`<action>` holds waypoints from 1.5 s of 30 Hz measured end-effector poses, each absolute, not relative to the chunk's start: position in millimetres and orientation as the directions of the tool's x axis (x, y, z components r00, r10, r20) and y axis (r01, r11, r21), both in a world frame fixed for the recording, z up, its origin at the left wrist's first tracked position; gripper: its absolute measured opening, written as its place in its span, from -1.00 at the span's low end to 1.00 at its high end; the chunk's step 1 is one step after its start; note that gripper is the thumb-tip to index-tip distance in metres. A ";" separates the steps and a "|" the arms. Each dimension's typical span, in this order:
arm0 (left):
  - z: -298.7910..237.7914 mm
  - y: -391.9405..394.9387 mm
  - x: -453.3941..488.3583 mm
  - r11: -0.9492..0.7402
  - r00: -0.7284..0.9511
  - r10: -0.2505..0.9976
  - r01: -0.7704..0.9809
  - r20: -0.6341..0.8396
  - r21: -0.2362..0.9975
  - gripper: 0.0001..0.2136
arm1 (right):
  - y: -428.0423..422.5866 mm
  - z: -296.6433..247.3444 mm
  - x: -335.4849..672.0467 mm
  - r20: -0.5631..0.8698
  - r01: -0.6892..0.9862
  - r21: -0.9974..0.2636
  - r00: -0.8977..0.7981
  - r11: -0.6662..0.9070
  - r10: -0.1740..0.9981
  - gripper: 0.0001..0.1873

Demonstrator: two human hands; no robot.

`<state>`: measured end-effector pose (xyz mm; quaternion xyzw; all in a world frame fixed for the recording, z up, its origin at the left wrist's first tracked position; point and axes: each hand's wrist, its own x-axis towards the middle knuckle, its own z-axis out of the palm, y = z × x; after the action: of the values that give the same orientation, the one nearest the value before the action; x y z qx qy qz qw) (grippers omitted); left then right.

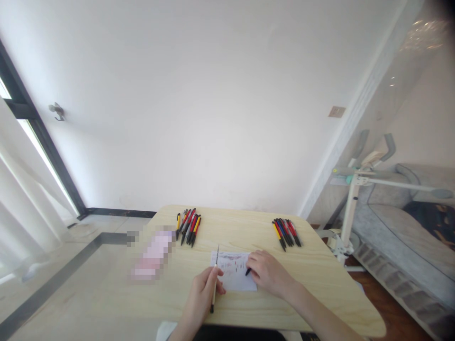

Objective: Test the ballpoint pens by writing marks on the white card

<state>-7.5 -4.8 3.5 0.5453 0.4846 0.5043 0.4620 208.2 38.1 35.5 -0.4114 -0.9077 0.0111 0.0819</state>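
Note:
My left hand (202,293) is closed around a thin pen refill (215,279), which stands nearly upright over the left edge of a white paper slip (234,273) covered in scribbles. My right hand (268,272) rests curled on the right side of the slip, and a black pen part (248,271) pokes out from under its fingers. Both hands are near the front of the light wooden table (320,284).
Several red, yellow and black pens (188,226) lie in a bunch at the table's back left. Another bunch of pens (286,232) lies at the back right. A blurred pink patch (152,255) is at the left. A grey sofa (408,222) and white stand (350,208) are on the right.

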 end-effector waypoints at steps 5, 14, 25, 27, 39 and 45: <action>5.5 -4.7 -6.9 -0.094 0.028 0.995 0.079 0.092 0.992 -0.65 | 38.8 35.4 206.7 0.139 0.754 -0.110 -0.633 0.647 0.761 -0.88; 8.9 -5.3 -8.0 -0.080 0.045 0.996 0.113 0.075 0.990 -0.65 | 36.4 34.4 206.0 0.173 0.773 -0.175 -0.586 0.610 0.792 -0.86; 6.8 -3.5 -7.9 -0.073 0.037 0.997 0.112 0.070 0.991 -0.66 | 32.2 30.4 204.5 0.217 0.795 -0.243 -0.514 0.556 0.830 -0.84; 6.8 -3.6 -8.0 -0.072 0.035 0.997 0.112 0.068 0.991 -0.66 | 31.3 29.7 204.4 0.218 0.802 -0.247 -0.501 0.544 0.838 -0.83; 7.7 -5.9 -7.1 -0.097 0.047 0.995 0.191 0.090 0.977 -0.68 | 26.4 25.5 200.2 0.266 0.817 -0.283 -0.437 0.503 0.859 -0.78; 5.9 -6.5 -7.1 -0.120 0.050 0.993 0.231 0.111 0.966 -0.68 | 27.1 30.5 200.5 0.294 0.809 -0.336 -0.395 0.482 0.870 -0.80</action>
<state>-7.1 -6.5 5.9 0.5927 0.5160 0.4568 0.4168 200.5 27.1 30.5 -0.5044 -0.8324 0.0693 0.2188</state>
